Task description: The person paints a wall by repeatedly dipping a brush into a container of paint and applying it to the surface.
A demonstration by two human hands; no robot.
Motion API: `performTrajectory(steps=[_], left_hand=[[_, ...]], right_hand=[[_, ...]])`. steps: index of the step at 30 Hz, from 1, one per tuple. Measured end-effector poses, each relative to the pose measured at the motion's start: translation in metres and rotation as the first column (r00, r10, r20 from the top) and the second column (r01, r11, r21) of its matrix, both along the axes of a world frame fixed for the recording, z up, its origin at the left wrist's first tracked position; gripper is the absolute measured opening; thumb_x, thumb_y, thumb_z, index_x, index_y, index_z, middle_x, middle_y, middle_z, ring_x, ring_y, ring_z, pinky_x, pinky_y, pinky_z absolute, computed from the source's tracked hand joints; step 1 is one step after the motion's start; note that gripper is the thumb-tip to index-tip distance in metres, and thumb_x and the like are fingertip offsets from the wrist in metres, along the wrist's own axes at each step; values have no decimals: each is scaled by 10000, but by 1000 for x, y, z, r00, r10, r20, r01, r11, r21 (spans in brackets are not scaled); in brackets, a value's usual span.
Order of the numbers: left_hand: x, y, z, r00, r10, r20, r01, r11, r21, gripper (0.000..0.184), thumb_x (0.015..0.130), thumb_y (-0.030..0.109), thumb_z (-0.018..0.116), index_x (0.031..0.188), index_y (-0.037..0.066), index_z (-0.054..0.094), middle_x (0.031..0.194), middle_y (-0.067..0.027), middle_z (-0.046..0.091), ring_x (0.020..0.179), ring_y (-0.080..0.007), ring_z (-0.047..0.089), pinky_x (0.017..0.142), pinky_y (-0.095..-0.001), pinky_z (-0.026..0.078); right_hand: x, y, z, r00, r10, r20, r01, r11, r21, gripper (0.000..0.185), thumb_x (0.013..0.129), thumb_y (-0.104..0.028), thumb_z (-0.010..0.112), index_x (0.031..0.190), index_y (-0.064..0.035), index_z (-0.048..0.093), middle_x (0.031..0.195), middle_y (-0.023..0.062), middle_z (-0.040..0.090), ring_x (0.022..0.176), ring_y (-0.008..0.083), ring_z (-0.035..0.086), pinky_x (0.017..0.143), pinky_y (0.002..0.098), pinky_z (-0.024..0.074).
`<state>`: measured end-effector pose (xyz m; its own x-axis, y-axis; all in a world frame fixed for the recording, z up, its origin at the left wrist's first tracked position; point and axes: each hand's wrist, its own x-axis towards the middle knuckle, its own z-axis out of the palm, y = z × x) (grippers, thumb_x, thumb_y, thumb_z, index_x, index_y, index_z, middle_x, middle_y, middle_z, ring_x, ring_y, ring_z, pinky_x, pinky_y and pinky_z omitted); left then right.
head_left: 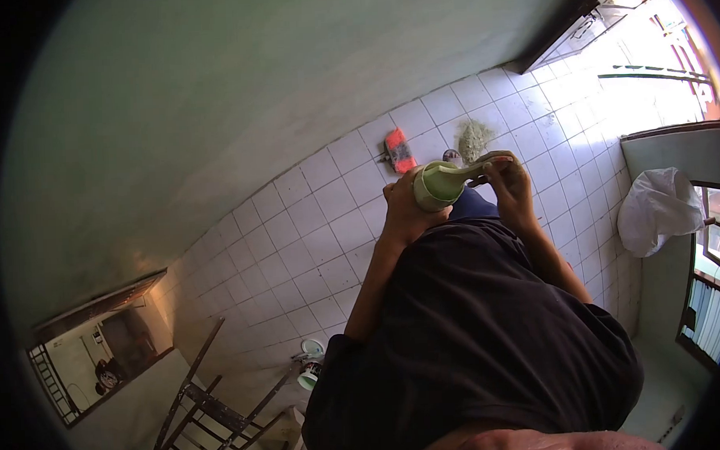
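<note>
My left hand (405,210) is wrapped round a small cup (434,204), tilted so its green inside shows. A pale tool that looks like a paintbrush (468,173) reaches from the cup's rim to my right hand (507,182). The right fingers are closed on its outer end; its exact shape there is partly hidden. Both hands are in front of my body, above the tiled floor.
A red and dark packet (400,150) and a pile of pale powder (474,141) lie on the tiles near the wall. A white sack (660,212) is at the right. A wooden ladder-like frame (216,408) and paint pots (309,374) stand lower left. An open door (579,33) is upper right.
</note>
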<state>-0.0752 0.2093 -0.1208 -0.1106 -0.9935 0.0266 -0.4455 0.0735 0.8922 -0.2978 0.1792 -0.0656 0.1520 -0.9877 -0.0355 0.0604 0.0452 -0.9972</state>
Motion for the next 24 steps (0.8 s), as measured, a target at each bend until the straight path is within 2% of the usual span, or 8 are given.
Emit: performTrajectory(steps=[5, 9, 11, 13, 15, 18, 20, 24], left_hand=[[-35, -72, 9, 997, -57, 60, 58, 998, -16, 831, 644, 265, 948, 1360, 84, 566, 1187, -80, 746, 1096, -253, 727, 1011, -404, 517], [-75, -144, 14, 999, -34, 22, 34, 999, -4, 847, 632, 260, 969, 1347, 53, 564, 1212, -100, 744, 1155, -250, 718, 1028, -416, 551], [-93, -174, 12, 1000, 21, -17, -18, 985, 174, 817, 624, 336, 936, 1334, 118, 595, 1238, -65, 698, 1228, -287, 643, 1108, -490, 370], [-108, -200, 11, 996, 6, 89, -16, 993, 118, 795, 638, 302, 942, 1318, 86, 592, 1213, -96, 717, 1196, -300, 677, 1088, -481, 452], [-124, -223, 20, 993, 17, -117, 3, 986, 166, 774, 646, 245, 950, 1300, 51, 585, 1161, -120, 741, 1099, -285, 730, 994, -432, 555], [-141, -246, 28, 995, 51, -89, -34, 984, 176, 736, 659, 191, 946, 1283, 33, 589, 1112, -128, 759, 1015, -251, 755, 938, -392, 597], [-148, -255, 20, 987, 73, -143, -44, 980, 194, 721, 661, 188, 947, 1272, 33, 597, 1112, -120, 761, 1022, -243, 752, 948, -392, 593], [-153, -267, 16, 971, 113, -210, -60, 968, 246, 693, 648, 153, 944, 1247, 32, 616, 1087, -113, 764, 1006, -241, 751, 950, -402, 584]], right_hand=[[-29, -66, -3, 986, 17, -169, -58, 968, -242, 149, 1064, 3, 518, 1196, 40, 575, 1090, 153, 689, 897, 212, 733, 817, 337, 597], [-56, -134, -11, 967, -173, -186, 112, 948, -297, 85, 1064, -9, 535, 1132, 38, 555, 1014, 150, 699, 853, 226, 748, 767, 351, 607], [-72, -167, -15, 973, -185, -141, 144, 954, -262, 87, 1067, -15, 536, 1131, 42, 548, 972, 142, 702, 854, 231, 749, 773, 348, 608], [-90, -196, -10, 986, -162, -30, 157, 979, -129, 94, 1071, -30, 539, 1120, 48, 557, 957, 135, 703, 862, 229, 749, 779, 346, 609], [-105, -220, -9, 985, -172, 4, 172, 980, -95, 97, 1067, -31, 549, 1115, 50, 572, 946, 123, 711, 871, 221, 747, 777, 352, 610], [-125, -246, -1, 994, -103, 25, 106, 956, -273, 75, 1031, -25, 611, 1072, 38, 611, 935, 125, 728, 864, 232, 752, 772, 351, 609], [-146, -262, 28, 909, 140, -393, -275, 910, -311, 77, 980, -22, 676, 1023, 29, 638, 911, 143, 728, 846, 276, 752, 769, 356, 607], [-164, -278, 49, 822, 292, -489, -447, 863, -235, 108, 944, -23, 680, 1030, 39, 661, 927, 174, 700, 852, 338, 725, 759, 434, 583]])
